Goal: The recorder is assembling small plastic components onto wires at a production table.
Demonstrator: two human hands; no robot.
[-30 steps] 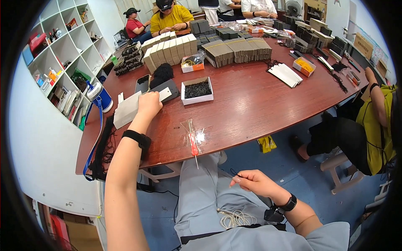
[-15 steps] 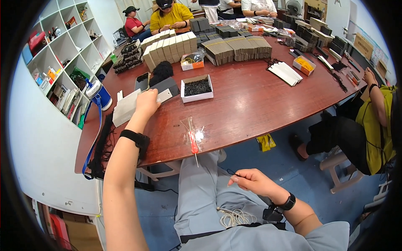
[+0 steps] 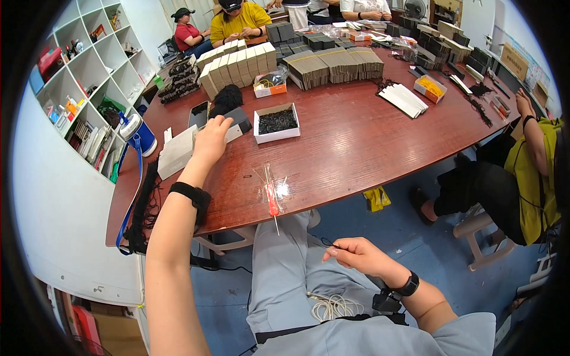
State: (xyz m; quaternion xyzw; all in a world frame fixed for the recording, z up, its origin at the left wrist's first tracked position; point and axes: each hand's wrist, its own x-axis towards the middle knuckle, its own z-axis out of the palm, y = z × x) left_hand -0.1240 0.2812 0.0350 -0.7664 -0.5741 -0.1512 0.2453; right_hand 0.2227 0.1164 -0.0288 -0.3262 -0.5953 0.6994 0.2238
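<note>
Head view — left hand (image 3: 212,139) stretched out over the table (image 3: 356,136), fingers spread loose onto a grey card (image 3: 234,121) beside the white box (image 3: 276,123) of black bits. Right hand (image 3: 356,256) down over the lap, fingertips pinched shut on a thin black cord (image 3: 325,242). Looks featherlight, limp, easily dropped — best nipped close to its end. Red tool (image 3: 272,200) lying at the table edge, untouched.

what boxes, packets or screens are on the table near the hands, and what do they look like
White open box: right of the left hand, square, filled with dark bits.
Phone: behind that hand, flat dark screen.
Clear packet: at the near table edge, holds a red-handled tool.
Orange box: farther back, small, open.
</note>
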